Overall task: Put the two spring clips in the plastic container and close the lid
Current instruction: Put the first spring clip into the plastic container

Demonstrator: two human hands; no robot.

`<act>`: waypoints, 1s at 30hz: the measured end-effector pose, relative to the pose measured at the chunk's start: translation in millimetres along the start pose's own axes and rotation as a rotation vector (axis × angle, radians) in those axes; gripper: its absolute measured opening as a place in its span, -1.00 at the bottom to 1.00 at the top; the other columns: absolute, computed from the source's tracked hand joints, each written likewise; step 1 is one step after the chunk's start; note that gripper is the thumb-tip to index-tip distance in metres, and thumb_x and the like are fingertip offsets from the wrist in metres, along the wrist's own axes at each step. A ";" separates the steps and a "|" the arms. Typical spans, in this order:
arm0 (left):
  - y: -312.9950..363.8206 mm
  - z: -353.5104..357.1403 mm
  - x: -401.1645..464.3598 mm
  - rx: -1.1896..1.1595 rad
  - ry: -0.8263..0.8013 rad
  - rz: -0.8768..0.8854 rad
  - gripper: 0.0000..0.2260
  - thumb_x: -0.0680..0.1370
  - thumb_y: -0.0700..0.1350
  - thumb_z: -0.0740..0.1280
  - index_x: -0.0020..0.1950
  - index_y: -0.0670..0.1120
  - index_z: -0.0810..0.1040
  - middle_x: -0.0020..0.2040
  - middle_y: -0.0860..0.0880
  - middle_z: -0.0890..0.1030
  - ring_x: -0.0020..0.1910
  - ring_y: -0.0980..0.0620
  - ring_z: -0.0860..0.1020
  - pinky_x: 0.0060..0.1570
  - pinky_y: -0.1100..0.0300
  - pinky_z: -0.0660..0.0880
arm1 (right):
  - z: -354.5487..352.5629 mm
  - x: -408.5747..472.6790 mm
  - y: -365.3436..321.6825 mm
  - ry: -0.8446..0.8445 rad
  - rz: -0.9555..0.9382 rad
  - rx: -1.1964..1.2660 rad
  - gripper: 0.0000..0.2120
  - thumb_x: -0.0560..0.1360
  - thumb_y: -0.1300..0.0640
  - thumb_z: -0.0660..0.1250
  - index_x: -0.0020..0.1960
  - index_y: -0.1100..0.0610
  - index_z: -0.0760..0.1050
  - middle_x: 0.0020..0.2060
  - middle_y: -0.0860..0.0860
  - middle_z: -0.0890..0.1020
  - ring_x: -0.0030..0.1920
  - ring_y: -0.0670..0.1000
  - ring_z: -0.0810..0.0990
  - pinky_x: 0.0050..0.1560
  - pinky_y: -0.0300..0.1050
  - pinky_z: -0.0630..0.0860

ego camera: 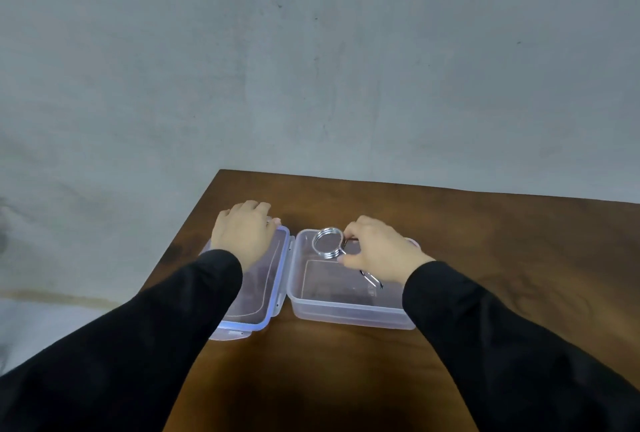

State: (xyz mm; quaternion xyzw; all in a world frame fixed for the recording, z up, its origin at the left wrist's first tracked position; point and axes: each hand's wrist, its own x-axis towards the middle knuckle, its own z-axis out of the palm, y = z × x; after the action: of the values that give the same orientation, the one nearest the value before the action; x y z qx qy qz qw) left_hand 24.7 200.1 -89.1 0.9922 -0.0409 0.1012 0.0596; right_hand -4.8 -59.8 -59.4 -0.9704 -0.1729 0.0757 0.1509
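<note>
A clear plastic container (346,315) stands open on the brown table. Its lid (273,296), edged in pale blue, lies flat to its left. My right hand (375,251) grips a silver spring clip (327,244) by its handles, and the coiled ring hangs over the container's far left corner. A thin metal piece (372,281) shows inside the container under my right wrist; whether it belongs to this clip or to a second one is unclear. My left hand (242,232) rests palm down on the far end of the lid.
The table (502,241) ends just left of the lid and a short way behind the hands. A grey wall and floor lie beyond those edges. Black sleeves cover both forearms.
</note>
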 end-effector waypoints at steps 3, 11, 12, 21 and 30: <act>-19.0 26.3 -10.4 0.027 -0.046 0.003 -0.67 0.63 0.07 0.13 0.29 -0.01 0.53 0.17 -0.06 0.62 0.09 -0.11 0.56 0.06 -0.03 0.47 | 21.3 7.8 -8.5 -0.064 0.005 -0.012 -0.64 0.53 -0.09 0.40 0.23 0.08 0.57 0.13 0.04 0.54 0.14 0.10 0.52 0.21 0.06 0.45; -25.7 75.9 -33.1 -0.099 -0.139 -0.013 -0.69 0.65 0.04 0.12 0.32 0.03 0.50 0.33 -0.01 0.54 0.27 -0.04 0.50 0.32 -0.03 0.41 | 45.3 14.7 -9.3 -0.200 0.028 -0.037 -0.61 0.55 -0.11 0.38 0.32 0.00 0.53 0.19 -0.03 0.53 0.18 0.06 0.48 0.26 0.06 0.44; -25.3 79.0 -34.3 -0.098 -0.143 -0.016 -0.68 0.65 0.05 0.11 0.34 0.03 0.49 0.37 -0.02 0.52 0.32 -0.04 0.47 0.37 -0.05 0.37 | 46.4 15.5 -8.3 -0.211 0.028 -0.034 -0.62 0.55 -0.11 0.39 0.32 -0.01 0.53 0.19 -0.04 0.52 0.17 0.06 0.48 0.26 0.07 0.45; -21.3 87.9 -38.2 -0.097 -0.121 -0.040 -0.59 0.66 0.09 0.01 0.44 0.02 0.41 0.49 -0.06 0.40 0.48 -0.06 0.30 0.51 -0.08 0.14 | 54.0 16.2 2.4 -0.257 -0.041 -0.044 -0.65 0.56 -0.08 0.40 0.30 0.00 0.55 0.19 -0.03 0.54 0.17 0.05 0.46 0.23 0.04 0.46; -21.5 87.3 -39.3 -0.078 -0.138 -0.046 -0.56 0.66 0.11 0.00 0.45 0.01 0.40 0.50 -0.06 0.39 0.49 -0.06 0.30 0.51 -0.08 0.12 | 60.0 15.1 3.0 -0.234 -0.070 -0.046 -0.51 0.52 -0.12 0.45 0.40 -0.02 0.52 0.27 -0.04 0.53 0.28 0.06 0.44 0.40 0.09 0.38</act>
State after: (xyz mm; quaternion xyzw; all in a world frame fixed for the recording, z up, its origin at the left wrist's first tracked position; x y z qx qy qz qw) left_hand 5.4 213.0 -184.4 0.9945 -0.0262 0.0293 0.0973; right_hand -1.7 -41.1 -118.4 -0.9515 -0.2246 0.1790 0.1100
